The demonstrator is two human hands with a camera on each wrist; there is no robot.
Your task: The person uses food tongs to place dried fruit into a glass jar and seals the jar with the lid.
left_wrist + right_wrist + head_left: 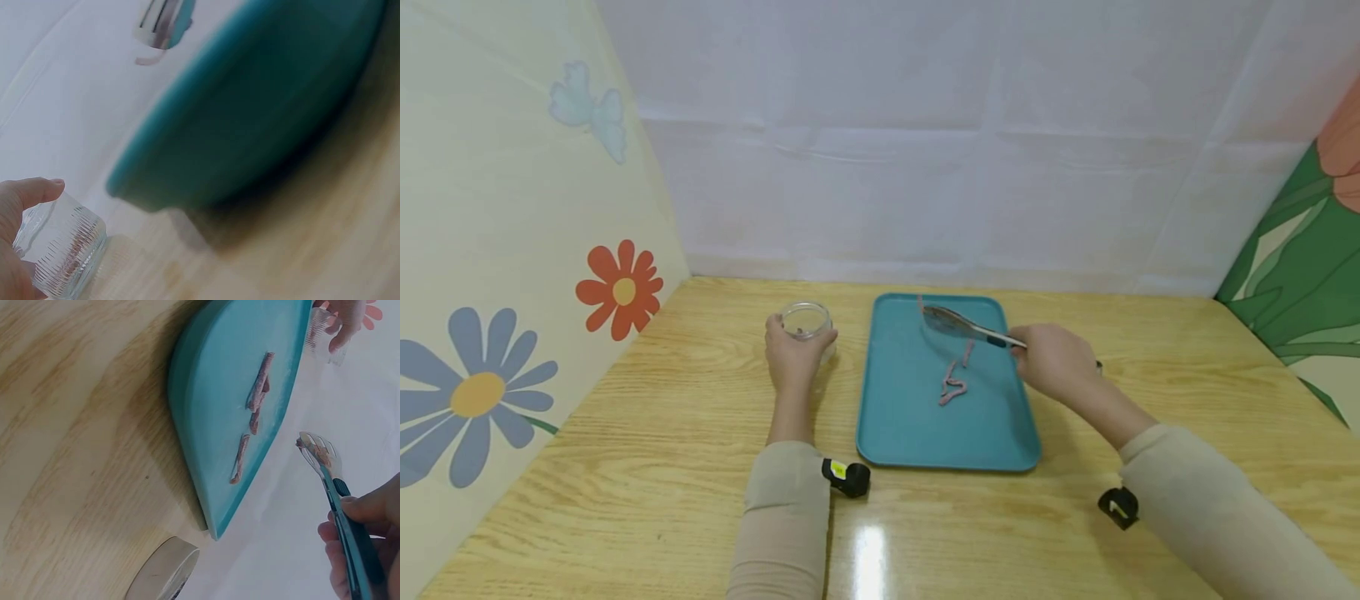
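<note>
My left hand (795, 354) grips a clear ribbed glass jar (65, 253) on the table, left of a teal tray (898, 425). Reddish pieces show inside the jar in the left wrist view. Over the tray's far part, my right hand (1060, 362) holds metal tongs (951, 321) with slotted heads and dark handle grips. A thin pinkish strip (150, 60) sticks out from the tongs' head. Several more pink, meat-like strips (953, 387) lie on the middle of the tray, some touching each other.
A round silver-coloured lid or ring (162, 572) stands on the wooden table (662, 500) at the tray's right, mostly behind my right wrist in the head view. A white cloth (880, 167) hangs behind the table. Flower-printed panels (475, 250) flank both sides.
</note>
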